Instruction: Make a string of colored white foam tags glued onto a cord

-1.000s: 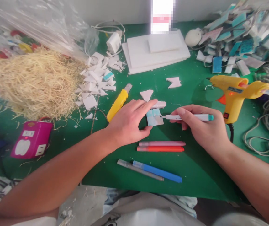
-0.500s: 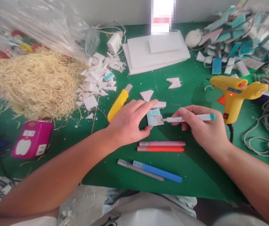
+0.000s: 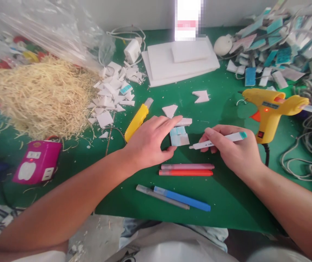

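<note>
The tip of the pen (image 3: 201, 145) swings down and away from the right edge of the block (image 3: 179, 139), to just beside its corner at 4 o'clock, while the left hand (image 3: 149, 143) and the block keep their places. The right hand (image 3: 236, 153) grips the pen between thumb and fingers; the left appears to clasp the block, thumb at 7 o'clock, forefinger at 12. Pale blue covers much of the block's face, but a greyer patch at 4 o'clock seems less filled, so the blue looks well along yet incomplete. The pink pen (image 3: 188, 166) and red pen (image 3: 186, 173) lie at 6 o'clock, the knife (image 3: 136, 122) at 10, the glue gun (image 3: 270, 112) between 2 and 3. No brand can be read: print on the pen and the gun's label (image 3: 270, 105) is too small, and the purple box (image 3: 40, 162) at 9 o'clock offers only a white apple-shaped mark (image 3: 27, 171)
</note>
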The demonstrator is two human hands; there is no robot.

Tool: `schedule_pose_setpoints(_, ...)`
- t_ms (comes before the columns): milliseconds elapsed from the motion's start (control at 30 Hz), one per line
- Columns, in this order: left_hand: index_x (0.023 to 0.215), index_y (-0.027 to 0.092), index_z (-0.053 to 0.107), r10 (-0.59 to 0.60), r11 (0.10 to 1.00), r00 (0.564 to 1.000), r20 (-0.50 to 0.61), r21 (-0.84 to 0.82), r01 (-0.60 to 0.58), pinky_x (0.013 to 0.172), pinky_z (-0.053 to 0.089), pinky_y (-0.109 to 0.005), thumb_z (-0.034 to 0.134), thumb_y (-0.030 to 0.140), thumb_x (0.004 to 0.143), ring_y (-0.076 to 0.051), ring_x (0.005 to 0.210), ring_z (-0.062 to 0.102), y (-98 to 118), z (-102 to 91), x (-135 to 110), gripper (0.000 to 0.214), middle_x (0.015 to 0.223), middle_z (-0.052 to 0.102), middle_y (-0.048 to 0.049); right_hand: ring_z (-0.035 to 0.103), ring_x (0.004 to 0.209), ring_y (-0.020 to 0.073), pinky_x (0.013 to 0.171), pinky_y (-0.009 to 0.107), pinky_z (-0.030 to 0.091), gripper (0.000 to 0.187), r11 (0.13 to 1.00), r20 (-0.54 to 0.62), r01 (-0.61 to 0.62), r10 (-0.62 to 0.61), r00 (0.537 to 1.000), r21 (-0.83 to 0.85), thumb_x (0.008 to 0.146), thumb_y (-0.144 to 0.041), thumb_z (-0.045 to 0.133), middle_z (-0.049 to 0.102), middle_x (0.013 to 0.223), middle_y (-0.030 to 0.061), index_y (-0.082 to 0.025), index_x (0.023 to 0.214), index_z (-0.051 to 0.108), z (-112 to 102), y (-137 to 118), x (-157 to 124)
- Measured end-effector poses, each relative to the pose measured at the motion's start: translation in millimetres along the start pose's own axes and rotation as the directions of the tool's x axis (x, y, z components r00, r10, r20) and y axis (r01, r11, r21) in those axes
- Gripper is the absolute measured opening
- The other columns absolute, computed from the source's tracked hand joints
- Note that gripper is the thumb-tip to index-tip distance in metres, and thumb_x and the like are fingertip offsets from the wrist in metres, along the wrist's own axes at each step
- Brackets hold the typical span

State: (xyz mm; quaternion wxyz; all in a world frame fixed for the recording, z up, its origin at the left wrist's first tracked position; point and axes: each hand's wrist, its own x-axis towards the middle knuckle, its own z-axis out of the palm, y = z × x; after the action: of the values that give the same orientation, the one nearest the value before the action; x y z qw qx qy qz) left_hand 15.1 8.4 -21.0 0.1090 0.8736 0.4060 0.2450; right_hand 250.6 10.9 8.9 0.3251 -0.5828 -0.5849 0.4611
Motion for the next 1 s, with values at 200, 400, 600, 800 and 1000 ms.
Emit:
schedule_pose_setpoints(200,0.144,0.006,0.053,-0.006,1.0,1.0,0.008,0.0,0.006,0.086,0.061,-0.039,0.06,0.02,0.089,-0.025,0.099,0.069,-0.4,1.2,0.1,0.057,0.116,0.072,-0.0137,0.052,0.043,0.0125,0.042,0.026,0.042,0.03,1.0,-0.012,0.018,-0.018,1.0,-0.013,0.084,-0.042,0.076,0.068,0.052,0.0009,-0.024,0.06,0.074,0.7,-0.2,1.6)
schedule_pose_setpoints(400,0.145,0.011,0.051,-0.02,1.0,1.0,0.02,0.004,0.019,0.087,0.06,-0.038,0.061,0.02,0.089,-0.025,0.102,0.069,-0.2,0.8,-0.8,0.058,0.118,0.072,-0.012,0.052,0.044,0.0123,0.043,0.026,0.042,0.027,0.999,-0.05,0.045,-0.045,0.998,-0.002,0.083,-0.043,0.078,0.071,0.057,0.0009,-0.025,0.064,0.077,2.3,0.3,1.2)
schedule_pose_setpoints(600,0.146,0.011,0.051,-0.019,1.0,1.0,0.018,0.0,0.019,0.087,0.06,-0.038,0.061,0.02,0.089,-0.025,0.101,0.068,-0.7,0.3,-1.3,0.058,0.117,0.071,-0.0117,0.052,0.044,0.0123,0.043,0.027,0.042,0.032,0.999,-0.027,0.037,-0.037,0.999,-0.004,0.084,-0.05,0.078,0.069,0.056,0.001,-0.024,0.064,0.077,2.1,1.8,1.1)
schedule_pose_setpoints(800,0.145,0.009,0.051,-0.013,1.0,1.0,0.01,-0.004,0.013,0.086,0.06,-0.04,0.06,0.02,0.089,-0.025,0.099,0.068,-1.8,1.5,-1.3,0.058,0.116,0.071,-0.0129,0.051,0.043,0.0125,0.043,0.028,0.04,0.034,1.0,0.023,0.017,-0.017,1.0,-0.008,0.084,-0.049,0.077,0.068,0.052,0.0013,-0.024,0.06,0.075,1.4,2.4,2.2)
schedule_pose_setpoints(1000,0.145,0.009,0.051,-0.008,1.0,1.0,0.008,-0.005,0.008,0.087,0.06,-0.039,0.06,0.02,0.089,-0.024,0.098,0.067,-0.8,1.6,-2.1,0.058,0.114,0.071,-0.0115,0.046,0.043,0.0116,0.042,0.028,0.037,0.031,1.0,-0.006,0.026,-0.026,1.0,-0.015,0.082,-0.046,0.079,0.069,0.054,0.0013,-0.025,0.06,0.076,2.5,-0.2,1.3)
